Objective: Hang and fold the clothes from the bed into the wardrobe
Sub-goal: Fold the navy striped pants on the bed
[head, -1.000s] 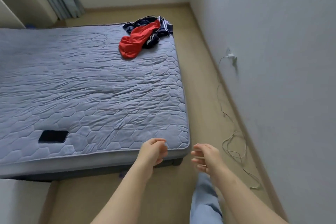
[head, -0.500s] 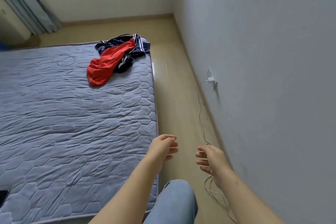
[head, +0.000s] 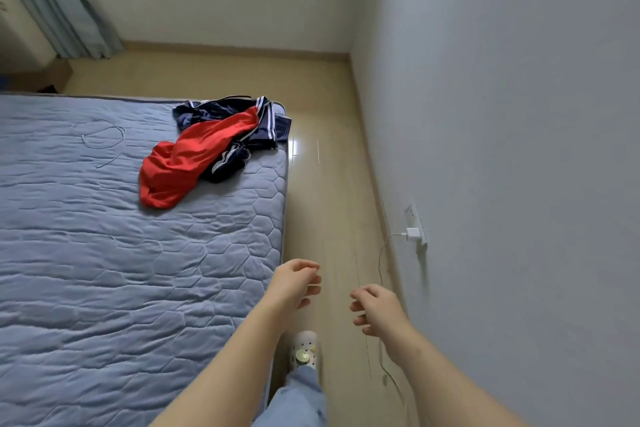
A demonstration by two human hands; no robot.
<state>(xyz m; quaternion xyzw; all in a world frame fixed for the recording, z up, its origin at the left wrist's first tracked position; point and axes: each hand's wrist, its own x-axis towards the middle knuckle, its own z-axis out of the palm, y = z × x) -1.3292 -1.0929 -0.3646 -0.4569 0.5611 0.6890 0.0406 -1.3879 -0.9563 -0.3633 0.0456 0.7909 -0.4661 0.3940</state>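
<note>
Floor strip (head: 334, 204) between bed (head: 121, 288) and wall (head: 502, 114). Nearest: left hand (head: 294, 284) and right hand (head: 375, 308), loosely curled, holding nothing. Well beyond, ahead-left, at bed's far corner: red garment (head: 187, 163) over navy clothes (head: 225, 111). Likely approach step; next, walk closer, grip one piece.

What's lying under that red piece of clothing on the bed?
A white-striped navy garment pokes out from under the red garment at its far and right edges. Whatever else lies beneath is covered.

Clothes pile (head: 194, 156) nearer than before, a white clog (head: 304, 352) newly in view beside the bed (head: 138, 288)
</note>
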